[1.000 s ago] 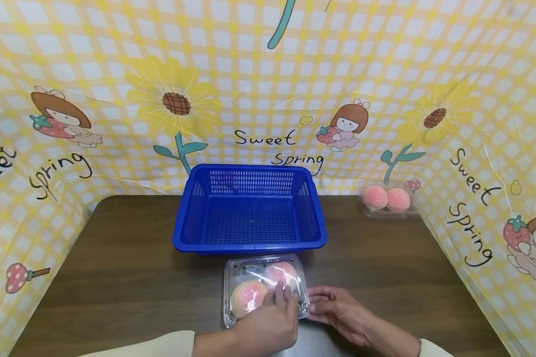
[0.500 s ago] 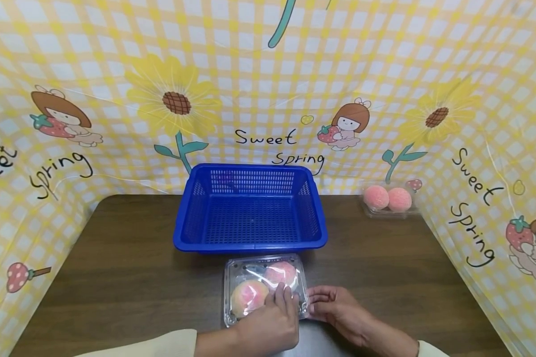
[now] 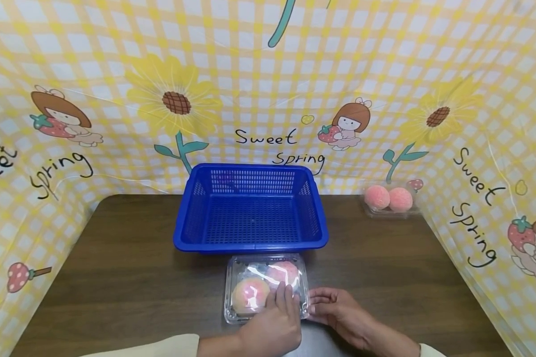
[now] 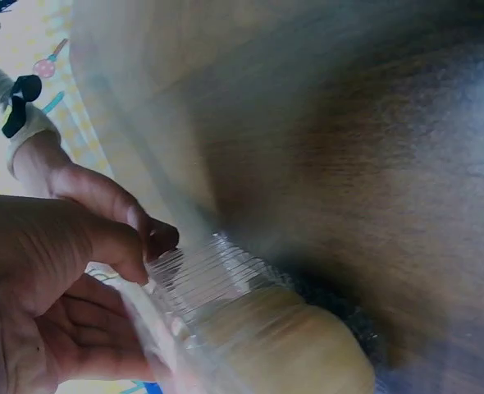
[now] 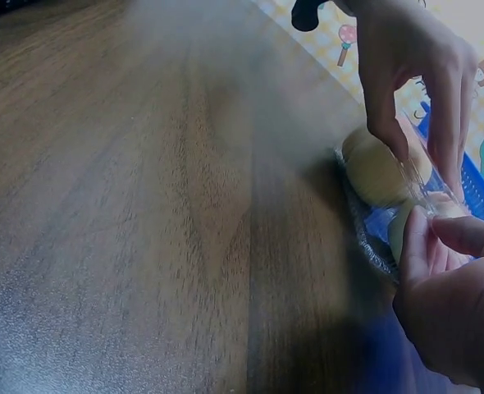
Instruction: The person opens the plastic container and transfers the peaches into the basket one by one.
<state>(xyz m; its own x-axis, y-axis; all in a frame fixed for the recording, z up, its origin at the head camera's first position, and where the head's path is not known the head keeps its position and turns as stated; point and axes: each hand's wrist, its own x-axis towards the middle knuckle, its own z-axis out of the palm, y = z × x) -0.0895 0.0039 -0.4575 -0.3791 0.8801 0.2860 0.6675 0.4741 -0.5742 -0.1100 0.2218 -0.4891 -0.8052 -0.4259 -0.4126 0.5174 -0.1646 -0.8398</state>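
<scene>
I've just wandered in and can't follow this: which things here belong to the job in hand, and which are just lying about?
In the job:
Box, with left hand and right hand on it
Two balls inside it

Seemingly lying about:
Pack with two more balls, far right
Basket behind the box, untouched; perhaps involved

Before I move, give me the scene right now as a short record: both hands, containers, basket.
Left hand: grips near clear container
Right hand: pinches near clear container at its right edge
Near contents: yellow-and-pink fruit; pink fruit
Blue basket: on table, behind near clear container
Far clear container: at table's back right, two pink fruits inside
</scene>
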